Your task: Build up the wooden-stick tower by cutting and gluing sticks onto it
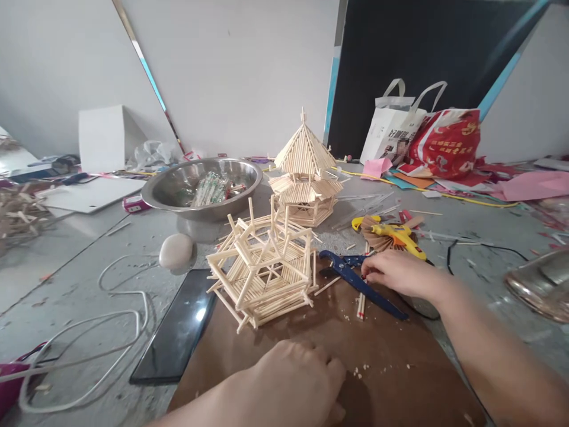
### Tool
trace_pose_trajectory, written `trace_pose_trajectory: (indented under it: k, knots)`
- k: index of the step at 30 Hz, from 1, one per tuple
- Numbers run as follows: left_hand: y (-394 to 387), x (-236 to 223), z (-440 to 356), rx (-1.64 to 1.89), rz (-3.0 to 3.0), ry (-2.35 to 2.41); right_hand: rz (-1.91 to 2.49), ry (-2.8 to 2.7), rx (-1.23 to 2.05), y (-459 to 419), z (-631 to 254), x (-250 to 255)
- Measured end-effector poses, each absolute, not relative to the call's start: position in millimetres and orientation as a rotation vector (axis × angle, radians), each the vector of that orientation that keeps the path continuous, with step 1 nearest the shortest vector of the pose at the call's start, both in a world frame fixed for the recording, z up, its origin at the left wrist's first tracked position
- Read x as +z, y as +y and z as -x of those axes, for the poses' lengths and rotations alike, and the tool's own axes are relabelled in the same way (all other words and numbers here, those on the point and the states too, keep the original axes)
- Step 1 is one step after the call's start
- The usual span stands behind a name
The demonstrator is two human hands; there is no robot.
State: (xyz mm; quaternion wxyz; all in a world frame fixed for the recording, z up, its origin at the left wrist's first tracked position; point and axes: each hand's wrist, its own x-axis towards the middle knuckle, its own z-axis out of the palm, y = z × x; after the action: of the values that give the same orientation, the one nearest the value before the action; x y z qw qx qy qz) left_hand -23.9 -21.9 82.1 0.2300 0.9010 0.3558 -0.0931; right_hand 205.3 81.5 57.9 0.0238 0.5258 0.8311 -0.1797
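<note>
Open lattice of pale sticks and its surroundings. The stick lattice (262,311), the landmark here, sits at the far left part of a brown board (400,379), its open side up, so that its upright sticks stand free and its inner floor shows from above; the board probably shields the grey surface (111,243) beneath. The left hand (297,379) lies in front of the lattice, low over the board, its fingers loosely bent; the palm is hidden, so whether it has hold of anything cannot be told. The right hand (395,273), to the right of the lattice, is partly closed, thumb and fingertips meeting at red-tipped sticks (361,306) beside blue-handled cutters (355,281); how firmly it grips, if at all, cannot be told. Cutters and sticks lie together there, presumably for easy reach, with a yellow glue gun (395,234) just beyond. To the left of the lattice lies a dark phone (173,332), likely set aside to leave the board's front free. Behind the lattice stands a roofed stick tower (306,148), perhaps placed there to be kept from knocks; behind and to the left is a metal bowl (200,210).
</note>
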Motion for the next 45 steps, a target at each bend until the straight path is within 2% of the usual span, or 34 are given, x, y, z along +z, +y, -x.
trace_pose_trajectory:
  k: [2, 9, 15, 23, 45]
  knots:
    - [-14.6, 64.7, 13.8, -0.336, -2.578, 0.878, -1.552, 2.565, -0.566, 79.5, -203.1, 57.8]
    - [-8.0, 20.7, 9.8, -0.174, -2.656, 0.974, -1.387, 2.544, -0.443, 68.0, -191.3, 56.6]
    - [-8.0, 16.5, 9.8, -0.163, -2.677, 0.96, -1.501, 2.615, -0.211, 72.5, -175.9, 41.6]
    - [-6.6, 12.5, 10.3, -0.13, -2.68, 0.947, -1.31, 2.681, 0.006, 55.8, -138.4, 23.2]
    - [-6.3, 5.3, 11.3, 0.015, -2.681, 1.04, -1.105, 2.732, 0.023, 58.9, -153.6, 24.6]
